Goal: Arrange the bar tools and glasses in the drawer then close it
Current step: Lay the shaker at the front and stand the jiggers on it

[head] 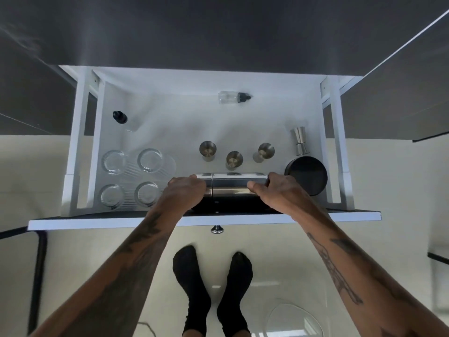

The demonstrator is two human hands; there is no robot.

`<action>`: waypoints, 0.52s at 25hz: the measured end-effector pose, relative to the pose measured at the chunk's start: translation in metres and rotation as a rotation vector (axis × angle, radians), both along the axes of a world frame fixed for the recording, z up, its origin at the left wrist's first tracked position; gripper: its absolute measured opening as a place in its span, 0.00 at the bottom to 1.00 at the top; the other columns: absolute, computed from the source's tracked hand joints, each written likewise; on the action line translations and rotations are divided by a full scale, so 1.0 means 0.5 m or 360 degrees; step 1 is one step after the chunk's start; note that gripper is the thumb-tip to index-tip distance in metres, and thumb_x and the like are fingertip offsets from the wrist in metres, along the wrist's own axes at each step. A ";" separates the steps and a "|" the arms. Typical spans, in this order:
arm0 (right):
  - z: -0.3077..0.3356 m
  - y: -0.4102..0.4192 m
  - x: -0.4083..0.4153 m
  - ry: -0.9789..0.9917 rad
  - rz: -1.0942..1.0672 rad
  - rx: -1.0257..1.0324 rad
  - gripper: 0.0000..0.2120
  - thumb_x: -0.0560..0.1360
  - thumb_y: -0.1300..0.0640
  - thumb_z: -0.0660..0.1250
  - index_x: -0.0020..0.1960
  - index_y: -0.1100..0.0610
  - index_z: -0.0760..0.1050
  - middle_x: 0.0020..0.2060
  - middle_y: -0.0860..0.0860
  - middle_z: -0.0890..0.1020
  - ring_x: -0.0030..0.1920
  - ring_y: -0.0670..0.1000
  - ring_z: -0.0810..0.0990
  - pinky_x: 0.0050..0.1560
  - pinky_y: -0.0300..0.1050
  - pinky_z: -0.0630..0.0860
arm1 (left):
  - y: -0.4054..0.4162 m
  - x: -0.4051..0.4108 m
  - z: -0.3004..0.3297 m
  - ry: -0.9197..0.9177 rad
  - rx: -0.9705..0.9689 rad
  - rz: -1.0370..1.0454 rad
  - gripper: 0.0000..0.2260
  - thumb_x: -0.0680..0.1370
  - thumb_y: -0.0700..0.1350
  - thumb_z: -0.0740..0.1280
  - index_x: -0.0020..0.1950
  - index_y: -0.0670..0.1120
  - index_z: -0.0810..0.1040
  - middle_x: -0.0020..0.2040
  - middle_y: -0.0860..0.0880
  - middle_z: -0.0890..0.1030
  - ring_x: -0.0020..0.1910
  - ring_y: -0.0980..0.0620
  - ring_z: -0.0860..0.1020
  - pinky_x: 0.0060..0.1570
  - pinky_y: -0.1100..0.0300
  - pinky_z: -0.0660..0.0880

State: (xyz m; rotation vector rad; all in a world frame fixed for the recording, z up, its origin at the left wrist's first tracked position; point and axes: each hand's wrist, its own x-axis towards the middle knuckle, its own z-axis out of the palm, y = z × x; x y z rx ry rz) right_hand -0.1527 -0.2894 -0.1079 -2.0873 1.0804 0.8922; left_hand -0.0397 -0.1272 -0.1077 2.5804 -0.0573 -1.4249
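Note:
The white drawer (170,113) stands pulled out below me. A steel cocktail shaker (233,184) lies on its side near the drawer's front. My left hand (185,193) grips its left end and my right hand (274,190) grips its right end. Behind it stand three small steel cups (207,148), (234,159), (266,150). A steel jigger (300,141) lies at the right above a round black tin (307,175). Several clear glasses (149,160) stand at the front left. One dropper bottle (233,97) lies at the back, another (124,120) at the left.
The drawer's front panel (97,223) with a metal knob (217,229) sits close to my body. A dark counter (218,30) overhangs the drawer's back. My feet in black socks (211,288) stand on a pale floor, with a glass object (294,322) at lower right.

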 end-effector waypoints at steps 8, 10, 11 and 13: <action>0.012 0.015 0.031 0.0199 0.0150 -0.0124 0.28 0.79 0.40 0.60 0.68 0.62 0.68 0.57 0.59 0.76 0.48 0.53 0.74 0.42 0.44 0.69 | -0.021 0.003 -0.003 -0.0140 0.0251 -0.0218 0.18 0.82 0.47 0.54 0.66 0.38 0.73 0.64 0.38 0.76 0.62 0.40 0.75 0.55 0.54 0.70; 0.035 0.019 0.034 0.0074 0.0329 -0.0382 0.25 0.78 0.41 0.63 0.64 0.60 0.73 0.52 0.56 0.78 0.49 0.54 0.78 0.41 0.44 0.70 | -0.025 0.017 0.012 -0.0299 0.0333 -0.0381 0.16 0.79 0.47 0.62 0.61 0.39 0.77 0.58 0.39 0.80 0.56 0.40 0.78 0.50 0.55 0.73; 0.046 0.020 0.041 -0.0075 0.0398 -0.0540 0.23 0.77 0.42 0.64 0.64 0.58 0.74 0.52 0.55 0.80 0.49 0.54 0.79 0.40 0.43 0.70 | -0.030 0.031 0.022 -0.0404 0.0337 -0.0475 0.15 0.77 0.47 0.65 0.58 0.39 0.77 0.54 0.39 0.80 0.52 0.41 0.79 0.49 0.54 0.73; 0.053 0.016 0.074 -0.0446 0.0390 -0.0614 0.21 0.77 0.45 0.64 0.65 0.55 0.73 0.54 0.55 0.81 0.48 0.55 0.80 0.42 0.43 0.70 | -0.047 0.071 0.038 -0.0686 0.0200 -0.0614 0.16 0.76 0.50 0.66 0.57 0.39 0.75 0.49 0.40 0.78 0.49 0.41 0.78 0.46 0.53 0.71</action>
